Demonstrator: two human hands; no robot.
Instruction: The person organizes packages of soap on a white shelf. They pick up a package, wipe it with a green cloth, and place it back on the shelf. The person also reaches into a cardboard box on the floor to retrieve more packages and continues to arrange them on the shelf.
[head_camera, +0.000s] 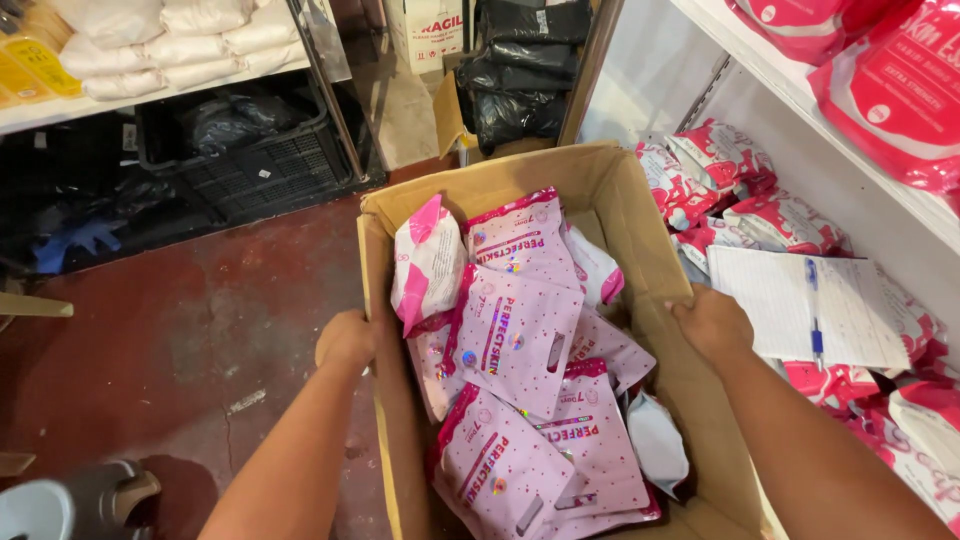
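So I've got my left hand and right hand each clamped on a side wall of the cardboard box, pink pouches piled inside.

A cardboard box of pink pouches is gripped at opposite walls by the left hand and right hand.

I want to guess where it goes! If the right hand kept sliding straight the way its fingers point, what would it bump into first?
The right hand grips the box's right wall, fingers curled inward. Going straight on, it would probably meet the pink packets piled inside first, though depth is hard to judge.
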